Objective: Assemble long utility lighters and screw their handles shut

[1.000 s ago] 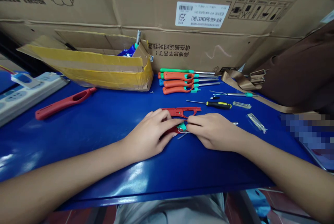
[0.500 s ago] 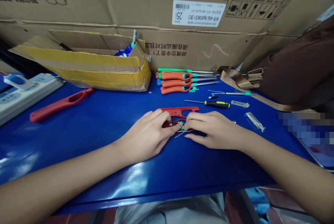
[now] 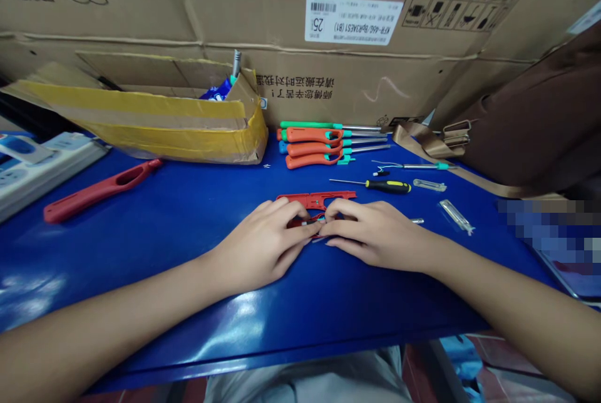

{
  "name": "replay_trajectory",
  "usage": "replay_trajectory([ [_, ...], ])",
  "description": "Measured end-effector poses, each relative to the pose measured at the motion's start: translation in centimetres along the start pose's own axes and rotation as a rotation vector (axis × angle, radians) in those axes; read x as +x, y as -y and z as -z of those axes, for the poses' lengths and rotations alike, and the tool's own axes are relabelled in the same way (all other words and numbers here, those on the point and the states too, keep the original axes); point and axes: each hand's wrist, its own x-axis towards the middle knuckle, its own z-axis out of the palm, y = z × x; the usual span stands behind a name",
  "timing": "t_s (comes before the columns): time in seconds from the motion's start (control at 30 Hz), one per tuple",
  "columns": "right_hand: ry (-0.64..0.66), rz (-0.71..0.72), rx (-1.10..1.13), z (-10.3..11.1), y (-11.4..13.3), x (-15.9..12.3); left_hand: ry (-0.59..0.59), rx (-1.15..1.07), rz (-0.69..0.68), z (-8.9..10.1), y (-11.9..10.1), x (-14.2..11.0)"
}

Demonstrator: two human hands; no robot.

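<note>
My left hand point(image 3: 265, 243) and my right hand point(image 3: 369, 234) meet over a red lighter casing half point(image 3: 295, 223) lying on the table. The left fingers are closed on its left part, with thumb and forefinger at the middle. From the other side, my right fingertips close in on a small teal part point(image 3: 322, 219) in the casing; the fingers hide much of it. A metal tube end point(image 3: 417, 221) shows beyond the right hand. Just behind the fingers lies another open red casing half point(image 3: 314, 199).
Behind are several assembled lighters point(image 3: 312, 148) and a black-yellow screwdriver point(image 3: 392, 186). To the right lie a wired metal tube point(image 3: 420, 166) and clear plastic pieces point(image 3: 454, 215). A red lighter handle point(image 3: 101, 191), a power strip point(image 3: 51, 165) and a taped carton point(image 3: 178, 134) are at left.
My right fingers have moved slightly left and closer to the left fingertips, covering more of the teal part. A metal tube end shows more beyond the right hand. The view has shifted slightly.
</note>
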Motion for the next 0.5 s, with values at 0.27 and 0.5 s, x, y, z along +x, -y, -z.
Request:
replay_trajectory([
  [0.27,-0.091,0.016,0.231,-0.1,0.2,0.0,-0.002,-0.014,-0.009,-0.1,0.2,0.0],
  [0.5,-0.11,-0.349,0.715,0.6,-0.1,0.2,-0.009,0.028,-0.029,-0.2,0.1,0.0],
])
